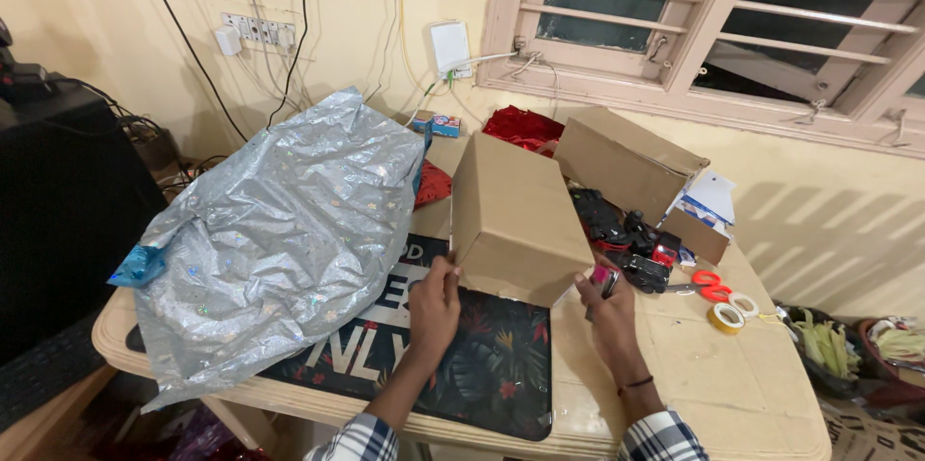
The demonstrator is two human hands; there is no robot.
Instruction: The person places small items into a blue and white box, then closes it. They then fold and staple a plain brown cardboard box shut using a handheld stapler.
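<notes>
A closed brown cardboard box (pixel 511 215) stands tilted on the table, its near end raised over a dark printed mat (pixel 482 365). My left hand (pixel 436 302) grips the box's near left corner. My right hand (pixel 607 312) holds the near right corner, with a small pink and dark object pressed between fingers and box. A crumpled sheet of silver holographic wrapping paper (pixel 279 230) lies to the left, partly covering the mat.
A second, open cardboard box (pixel 626 162) sits behind, with red fabric (pixel 525 129) beside it. Black toy cars (pixel 626 239), orange-handled scissors (pixel 708 286) and tape rolls (pixel 732 312) lie at right. The cream table edge (pixel 732 422) runs near me. Wall cables and a window are behind.
</notes>
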